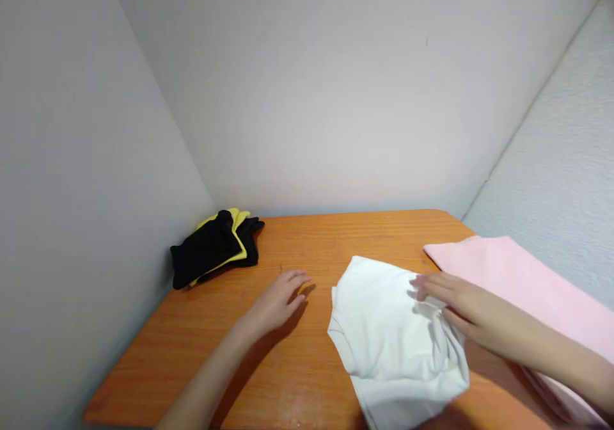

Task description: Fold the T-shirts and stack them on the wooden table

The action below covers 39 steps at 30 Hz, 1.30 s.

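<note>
1. The right hand (448, 295) reaches over the white, soft fabric garment (388, 321), its fingers stretched forward and its thumb standing apart from them. A shadow falls on the cloth under the fingertips; they seem to touch it or lie just above it, though the view does not settle which.
2. The white garment lies on the table between the two hands, mostly to the left of the right hand and nearer the person. Just below that hand the cloth bunches into creases, while ahead and to the left of it the cloth lies flatter. A curved, neckline-like edge faces the left hand.
3. The left hand (279, 299) is to the left of the garment and apart from it, over bare tabletop. Its fingers are loosely bent, the thumb stands away from them, and a shadow falls beside it.
4. Beyond the left hand and further left, a stack of folded black and yellow cloth (206, 254) sits near the grey wall (96, 193), well apart from the fingers.
5. To the right of the right hand, a pale pink, flat-lying cloth (508, 270) extends behind the forearm.
6. Under both hands is the orange-brown, wood-grained table (307, 241); beyond them rises a plain, pale wall (336, 97).
</note>
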{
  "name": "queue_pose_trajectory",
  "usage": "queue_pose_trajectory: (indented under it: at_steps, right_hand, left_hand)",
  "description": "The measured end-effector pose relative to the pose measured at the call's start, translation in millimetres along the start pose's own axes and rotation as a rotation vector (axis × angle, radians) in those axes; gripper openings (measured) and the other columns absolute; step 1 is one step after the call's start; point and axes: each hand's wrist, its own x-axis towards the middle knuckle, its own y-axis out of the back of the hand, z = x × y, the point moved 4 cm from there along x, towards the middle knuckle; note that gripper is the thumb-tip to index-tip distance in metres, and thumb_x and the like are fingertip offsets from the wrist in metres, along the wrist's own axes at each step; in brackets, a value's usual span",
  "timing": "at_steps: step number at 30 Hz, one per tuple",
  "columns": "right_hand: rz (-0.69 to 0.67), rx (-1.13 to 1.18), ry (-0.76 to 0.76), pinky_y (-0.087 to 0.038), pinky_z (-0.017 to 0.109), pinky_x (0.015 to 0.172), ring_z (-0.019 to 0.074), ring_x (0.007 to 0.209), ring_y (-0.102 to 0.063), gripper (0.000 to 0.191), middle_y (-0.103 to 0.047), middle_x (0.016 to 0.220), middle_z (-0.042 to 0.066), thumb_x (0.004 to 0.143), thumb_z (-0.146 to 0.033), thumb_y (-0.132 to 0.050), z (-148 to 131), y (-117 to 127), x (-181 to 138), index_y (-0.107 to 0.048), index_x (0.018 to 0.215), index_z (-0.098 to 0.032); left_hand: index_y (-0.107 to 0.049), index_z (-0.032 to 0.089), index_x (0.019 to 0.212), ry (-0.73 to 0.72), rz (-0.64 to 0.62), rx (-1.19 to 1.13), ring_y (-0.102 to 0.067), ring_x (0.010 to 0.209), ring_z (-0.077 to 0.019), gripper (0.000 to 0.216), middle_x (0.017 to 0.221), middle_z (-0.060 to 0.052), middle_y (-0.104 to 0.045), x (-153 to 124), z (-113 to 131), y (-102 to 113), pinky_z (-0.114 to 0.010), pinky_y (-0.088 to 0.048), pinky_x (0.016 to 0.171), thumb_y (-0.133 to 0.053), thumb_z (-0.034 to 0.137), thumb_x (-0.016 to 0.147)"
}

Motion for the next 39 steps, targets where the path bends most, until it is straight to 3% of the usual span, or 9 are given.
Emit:
queue_pose_trajectory:
  at_steps: [3, 7, 10, 16, 20, 24, 29, 32, 39]
  right_hand:
    - [-0.045, -0.063, 0.043, -0.046, 0.037, 0.082, 0.0229, 0.092, -0.057, 0.022, -0.062, 0.098, 0.008, 0.086, -0.017, -0.045, -36.9, -5.1, -6.8, -0.063, 0.097, -0.02]
    - [-0.206, -0.104, 0.123, -0.045, 0.036, 0.068, 0.0241, 0.077, -0.057, 0.011, -0.062, 0.088, 0.006, 0.078, -0.021, -0.061, -74.9, -56.6, -22.4, -0.061, 0.09, -0.021]
    - [-0.192, -0.157, 0.099, -0.046, 0.038, 0.074, 0.0255, 0.084, -0.059, 0.019, -0.064, 0.097, 0.007, 0.08, -0.018, -0.062, -65.0, -86.9, -22.5, -0.063, 0.099, -0.021]
    - [0.183, -0.184, -0.044, -0.04, 0.045, 0.093, 0.0294, 0.11, -0.051, 0.028, -0.056, 0.121, 0.013, 0.098, -0.033, -0.044, -42.2, -73.2, -14.9, -0.056, 0.117, -0.016]
    - [0.163, -0.095, -0.252, -0.044, 0.04, 0.074, 0.025, 0.082, -0.054, 0.038, -0.057, 0.088, 0.009, 0.096, -0.053, -0.044, -58.4, -81.8, -20.1, -0.056, 0.088, -0.019]
    - [0.205, -0.174, -0.356, -0.043, 0.044, 0.079, 0.029, 0.085, -0.053, 0.045, -0.056, 0.083, 0.01, 0.092, -0.061, -0.048, -67.1, -105.5, -19.7, -0.056, 0.086, -0.018]
    - [0.248, -0.225, -0.549, -0.043, 0.042, 0.078, 0.0327, 0.088, -0.055, 0.042, -0.058, 0.086, 0.016, 0.091, -0.055, -0.053, -50.3, -121.4, -7.5, -0.056, 0.089, -0.013]
    - [0.185, -0.013, -0.581, -0.044, 0.041, 0.077, 0.0324, 0.088, -0.057, 0.039, -0.061, 0.087, 0.015, 0.09, -0.053, -0.055, -38.6, -124.2, 3.8, -0.057, 0.086, -0.014]
    - [0.2, 0.968, -0.367, -0.048, 0.035, 0.087, 0.0272, 0.105, -0.06, 0.052, -0.063, 0.117, 0.012, 0.081, -0.057, -0.061, -48.5, -128.7, 25.8, -0.057, 0.115, -0.017]
  left_hand:
    - [-0.041, 0.032, 0.143, -0.155, -0.071, -0.002, -0.033, 0.14, -0.0203, 0.062, 0.153, -0.005, -0.035, 14.0, 36.2, -17.9, -0.04, -0.031, 0.114, -0.05, 0.009, 0.086]
    - [-0.066, 0.028, 0.111, -0.327, -0.146, 0.061, -0.032, 0.14, -0.0237, 0.033, 0.148, -0.003, -0.043, 31.2, 67.4, -36.0, -0.045, -0.021, 0.116, -0.055, 0.012, 0.085]
    - [-0.066, 0.022, 0.09, -0.147, -0.104, 0.083, -0.059, 0.109, -0.0251, 0.014, 0.107, -0.009, -0.068, 38.3, 69.7, -42.5, -0.041, -0.038, 0.101, -0.052, 0.022, 0.089]
    - [-0.053, 0.022, 0.082, 0.169, 0.088, -0.145, -0.054, 0.066, -0.0176, 0.029, 0.068, 0.0, -0.056, 27.4, 63.6, -42.4, -0.026, -0.036, 0.061, -0.035, 0.038, 0.099]
    - [-0.049, 0.022, 0.083, 0.184, 0.085, -0.35, -0.051, 0.069, -0.0154, 0.028, 0.073, 0.002, -0.053, 9.9, 66.9, -39.0, -0.024, -0.036, 0.062, -0.044, 0.047, 0.095]
    - [-0.053, 0.022, 0.096, 0.118, 0.081, -0.156, -0.051, 0.096, -0.0219, 0.037, 0.101, -0.003, -0.056, -16.1, 78.2, -35.4, -0.03, -0.041, 0.082, -0.074, 0.043, 0.074]
    - [-0.055, 0.022, 0.096, 0.096, 0.082, -0.041, -0.049, 0.105, -0.0244, 0.027, 0.112, -0.007, -0.053, -36.2, 83.7, -41.9, -0.036, -0.04, 0.091, -0.072, 0.03, 0.077]
    - [-0.058, 0.021, 0.092, 0.116, 0.121, -0.147, -0.051, 0.1, -0.0226, 0.007, 0.105, -0.007, -0.058, -36.0, 78.7, -41.2, -0.034, -0.04, 0.087, -0.055, 0.027, 0.091]
    - [-0.049, 0.019, 0.073, 0.425, 0.308, -1.084, -0.047, 0.059, -0.0097, 0.034, 0.065, 0.003, -0.052, -35.7, 69.5, -45.6, -0.019, -0.034, 0.055, -0.067, 0.046, 0.082]
